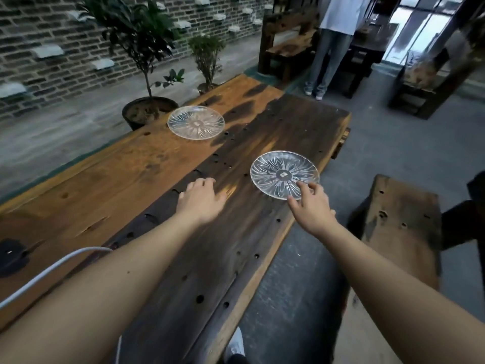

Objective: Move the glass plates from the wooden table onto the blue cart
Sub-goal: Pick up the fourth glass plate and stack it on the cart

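the pickup is starting: the right hand (312,206) has its fingers on the near rim of the near plate (284,174) by the desk's (162,164) right edge, not yet lifted. the left hand (200,200) hovers released. the far plate (196,122) sits near the left edge. next, probably lift level; no cart is visible.

A: Both glass plates, near (284,174) and far (196,122), are clear with radiating petal lines.

B: The wooden table (126,179) runs orange along one side, dark brown on the other.
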Demonstrator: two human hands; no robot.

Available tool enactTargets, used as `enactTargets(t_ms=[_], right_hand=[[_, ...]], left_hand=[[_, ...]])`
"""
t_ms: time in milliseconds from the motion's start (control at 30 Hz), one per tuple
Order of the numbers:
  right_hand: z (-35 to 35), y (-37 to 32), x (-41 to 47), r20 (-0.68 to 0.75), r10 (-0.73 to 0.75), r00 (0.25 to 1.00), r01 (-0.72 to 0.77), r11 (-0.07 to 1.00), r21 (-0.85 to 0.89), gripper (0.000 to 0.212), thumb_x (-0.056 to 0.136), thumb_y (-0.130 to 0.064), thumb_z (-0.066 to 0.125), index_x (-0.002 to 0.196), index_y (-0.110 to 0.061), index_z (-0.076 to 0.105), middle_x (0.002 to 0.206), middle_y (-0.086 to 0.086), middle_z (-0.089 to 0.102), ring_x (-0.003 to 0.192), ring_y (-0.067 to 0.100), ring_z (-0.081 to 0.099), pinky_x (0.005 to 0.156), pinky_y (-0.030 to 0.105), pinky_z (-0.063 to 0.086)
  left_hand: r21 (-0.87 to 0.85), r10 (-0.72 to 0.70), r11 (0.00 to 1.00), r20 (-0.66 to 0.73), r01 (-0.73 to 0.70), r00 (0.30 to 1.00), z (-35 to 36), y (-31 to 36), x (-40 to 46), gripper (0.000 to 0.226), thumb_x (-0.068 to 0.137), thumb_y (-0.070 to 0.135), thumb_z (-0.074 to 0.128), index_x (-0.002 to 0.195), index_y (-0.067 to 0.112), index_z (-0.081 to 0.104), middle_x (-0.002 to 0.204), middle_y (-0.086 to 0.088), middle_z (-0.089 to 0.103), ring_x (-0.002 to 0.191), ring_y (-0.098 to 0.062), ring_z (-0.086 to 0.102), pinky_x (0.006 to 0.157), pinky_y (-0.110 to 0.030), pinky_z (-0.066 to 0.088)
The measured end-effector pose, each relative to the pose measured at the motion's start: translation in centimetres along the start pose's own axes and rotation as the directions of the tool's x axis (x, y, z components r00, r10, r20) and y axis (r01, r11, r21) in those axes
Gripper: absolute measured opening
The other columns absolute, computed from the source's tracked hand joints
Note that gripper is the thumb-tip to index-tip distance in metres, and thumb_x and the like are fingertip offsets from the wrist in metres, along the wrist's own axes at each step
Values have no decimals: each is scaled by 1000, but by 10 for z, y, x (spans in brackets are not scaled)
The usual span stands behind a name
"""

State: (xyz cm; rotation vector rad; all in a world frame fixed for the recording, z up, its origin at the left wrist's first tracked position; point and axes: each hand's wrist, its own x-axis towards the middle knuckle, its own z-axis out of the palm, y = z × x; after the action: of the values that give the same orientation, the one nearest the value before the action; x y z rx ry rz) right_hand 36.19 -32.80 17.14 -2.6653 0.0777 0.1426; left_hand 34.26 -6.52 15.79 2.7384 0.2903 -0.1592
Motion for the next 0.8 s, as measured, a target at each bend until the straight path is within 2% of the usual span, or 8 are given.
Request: enactTargets(t_ms=[233, 500, 567, 800], right_hand=[[0, 28, 73, 60, 60, 996, -60, 998, -6, 53, 93, -51, 44, 142, -30, 38, 150, 5, 30, 139, 32, 34, 108, 59, 32], [9, 66, 143, 127, 129, 984, -134, 990, 34, 54, 94, -46, 44, 143, -26, 38, 150, 11, 29, 134, 34, 42, 111, 57, 33], [15, 80, 163, 150, 131, 980, -138, 990, 40, 53, 94, -44, 45, 143, -24, 39, 150, 12, 29, 132, 35, 44, 112, 55, 33], [35, 129, 236, 233, 170, 957, -196, 976, 92, 60, 94, -39, 46, 148, -17, 32, 146, 20, 31, 133, 41, 40, 113, 52, 32]], left_hand=[[-103, -100, 988, 116, 112, 988, 39, 33, 69, 55, 93, 51, 44, 138, 19, 46, 142, -11, 48, 130, -34, 46, 105, -47, 38], [-183, -194, 957, 177, 226, 965, 77, 60, 128, 53, 93, 50, 44, 134, 17, 49, 139, -12, 51, 129, -34, 49, 107, -46, 41], [-194, -225, 945, 196, 263, 954, 91, 68, 143, 52, 94, 50, 45, 134, 16, 50, 139, -12, 51, 129, -34, 50, 106, -41, 42], [-263, -373, 867, 222, 423, 901, 139, 95, 192, 46, 95, 43, 52, 129, 13, 54, 134, -12, 60, 128, -32, 52, 105, -35, 41]])
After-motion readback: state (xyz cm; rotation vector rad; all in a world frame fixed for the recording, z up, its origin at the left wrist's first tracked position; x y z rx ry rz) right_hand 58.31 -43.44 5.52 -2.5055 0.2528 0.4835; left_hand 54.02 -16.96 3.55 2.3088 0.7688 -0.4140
